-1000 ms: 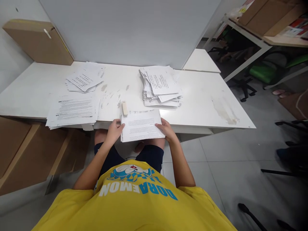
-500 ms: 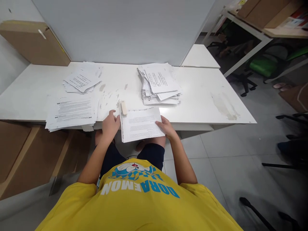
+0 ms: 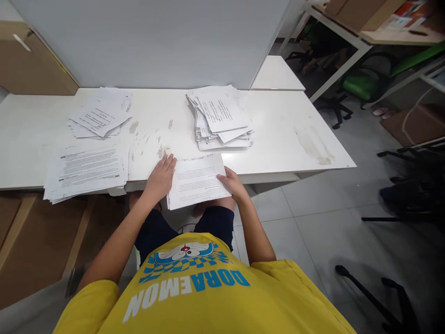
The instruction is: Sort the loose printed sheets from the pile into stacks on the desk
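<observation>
In the head view, my right hand (image 3: 232, 183) pinches the right edge of a thin bundle of printed paper sheets (image 3: 195, 181), thumb on top. The bundle overhangs the table's front edge above my knees. My left hand (image 3: 160, 178) lies over a small cream stapler (image 3: 168, 150) at the bundle's upper left corner. Only the stapler's far end shows past my fingertips; the rest is hidden under the hand.
A thick, uneven paper pile (image 3: 222, 116) stands behind the bundle on the white table (image 3: 278, 139). Left are a smaller pile (image 3: 100, 116) and a printed stack (image 3: 88, 169) overhanging the front edge. A grey panel (image 3: 156, 41) rises behind; a cardboard box (image 3: 34, 65) sits far left.
My left hand has moved up from beside the bundle onto the stapler and now covers most of it. My right hand keeps its hold on the sheets. The view has shifted slightly.
</observation>
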`<state>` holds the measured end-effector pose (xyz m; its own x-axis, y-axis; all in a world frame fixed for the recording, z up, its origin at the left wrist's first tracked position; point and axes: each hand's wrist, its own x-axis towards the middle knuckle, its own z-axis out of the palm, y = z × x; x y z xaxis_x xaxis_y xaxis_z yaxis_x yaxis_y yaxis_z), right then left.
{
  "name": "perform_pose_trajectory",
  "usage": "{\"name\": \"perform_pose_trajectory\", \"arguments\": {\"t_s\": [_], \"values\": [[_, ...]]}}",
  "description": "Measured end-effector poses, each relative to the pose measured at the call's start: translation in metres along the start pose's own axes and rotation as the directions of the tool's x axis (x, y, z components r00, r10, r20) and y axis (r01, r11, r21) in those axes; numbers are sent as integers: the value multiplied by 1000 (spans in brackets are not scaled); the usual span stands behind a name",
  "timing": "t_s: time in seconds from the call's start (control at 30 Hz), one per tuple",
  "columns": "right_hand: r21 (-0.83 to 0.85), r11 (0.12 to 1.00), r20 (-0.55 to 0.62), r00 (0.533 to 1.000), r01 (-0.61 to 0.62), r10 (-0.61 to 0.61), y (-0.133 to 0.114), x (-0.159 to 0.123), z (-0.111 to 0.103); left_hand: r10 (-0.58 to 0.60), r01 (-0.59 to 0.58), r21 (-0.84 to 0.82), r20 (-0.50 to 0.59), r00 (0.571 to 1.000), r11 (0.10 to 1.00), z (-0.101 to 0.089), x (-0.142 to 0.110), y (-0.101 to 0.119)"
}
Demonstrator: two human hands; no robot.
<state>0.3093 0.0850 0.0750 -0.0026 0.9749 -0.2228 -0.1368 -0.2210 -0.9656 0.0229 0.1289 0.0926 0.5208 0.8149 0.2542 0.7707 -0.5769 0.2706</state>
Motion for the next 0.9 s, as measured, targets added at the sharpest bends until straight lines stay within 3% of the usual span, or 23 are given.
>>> {"name": "perform_pose_trajectory", "arguments": {"t_s": [0.3,0.5,0.7,0.8,0.9], "values": [[6,998,-65,996,61,-60,-3,-9,9,-5,4,44,10,1000,999,0,7,4],[-78,990,-83,988,121,-127,-15,-14,19,-5,2,82,34,999,997,-4,10,6],[-253,951,-138,967,176,-216,-27,-55,18,-21,18,70,32,999,997,-10,26,-8],[-209,943,-283,907,258,-311,-39,-72,-1,-31,30,41,33,999,999,-13,30,-15],[-140,894,-468,767,425,-438,-57,-40,-19,-37,37,1,-18,999,999,-9,28,-16]]}}
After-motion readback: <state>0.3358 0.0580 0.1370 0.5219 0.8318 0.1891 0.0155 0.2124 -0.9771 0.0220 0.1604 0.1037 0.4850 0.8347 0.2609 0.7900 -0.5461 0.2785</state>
